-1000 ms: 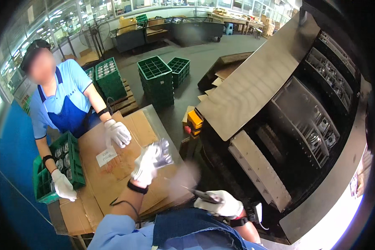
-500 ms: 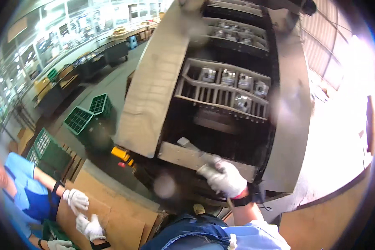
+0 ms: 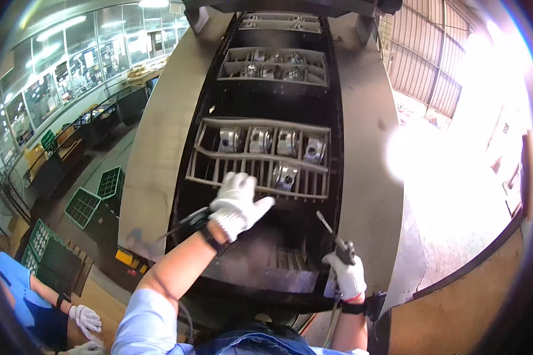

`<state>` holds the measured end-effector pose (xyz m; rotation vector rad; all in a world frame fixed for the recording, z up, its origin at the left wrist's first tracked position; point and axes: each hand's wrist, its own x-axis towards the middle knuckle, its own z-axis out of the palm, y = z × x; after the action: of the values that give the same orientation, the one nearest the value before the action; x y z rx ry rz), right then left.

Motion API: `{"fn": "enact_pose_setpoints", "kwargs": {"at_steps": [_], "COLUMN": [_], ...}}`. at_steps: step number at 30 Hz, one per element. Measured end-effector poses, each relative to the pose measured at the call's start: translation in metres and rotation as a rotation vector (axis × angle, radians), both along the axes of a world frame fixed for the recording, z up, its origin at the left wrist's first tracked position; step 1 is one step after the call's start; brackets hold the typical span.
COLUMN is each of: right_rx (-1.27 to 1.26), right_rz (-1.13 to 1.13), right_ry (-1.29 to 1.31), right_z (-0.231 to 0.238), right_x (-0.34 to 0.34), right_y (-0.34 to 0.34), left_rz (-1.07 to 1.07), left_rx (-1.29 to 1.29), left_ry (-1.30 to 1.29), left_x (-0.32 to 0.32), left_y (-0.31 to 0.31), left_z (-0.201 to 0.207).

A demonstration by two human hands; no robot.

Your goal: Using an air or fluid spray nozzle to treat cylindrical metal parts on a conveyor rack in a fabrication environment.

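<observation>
Reaches with the left hand, white-gloved, to the front edge of the near rack, fingers extended and thumb set wide. Cannot tell whether the fingertips touch the rack. Holds a dark tool with a slim pale tip in the right hand, also gloved, fingers closed around it, by the right edge of the dark bed.

Counts 5 shiny metal parts in the near rack: 4 in the back row, 1 in the front row. Records 2 further racks behind it on the same bed, likewise loaded.

Notes 2 broad, dull sheet-metal panels flanking the bed, 1 per side, and a yellow box beneath the left panel's near end. Lists at left: green crates on a grey floor, a co-worker's gloved hands over a brown surface, and tall windows above. Lists at right: a corrugated wall, strong glare and a brown board in the near corner.
</observation>
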<state>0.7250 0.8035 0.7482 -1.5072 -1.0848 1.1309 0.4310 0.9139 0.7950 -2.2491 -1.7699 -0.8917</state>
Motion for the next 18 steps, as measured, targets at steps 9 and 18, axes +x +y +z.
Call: {"fn": "enact_pose_setpoints", "kwargs": {"at_steps": [9, 18], "right_rx": [-0.025, -0.148], "right_rz": [0.038, 0.365], "right_ry": [0.052, 0.337], "right_z": [-0.005, 0.038], "right_x": [0.011, -0.036], "right_y": [0.003, -0.005], "left_rz": [0.075, -0.431], "left_rx": [-0.253, -0.248], "left_ry": [-0.511, -1.766], "left_x": [0.060, 0.015], "left_y": [0.096, 0.017], "left_z": [-0.030, -0.036]}}
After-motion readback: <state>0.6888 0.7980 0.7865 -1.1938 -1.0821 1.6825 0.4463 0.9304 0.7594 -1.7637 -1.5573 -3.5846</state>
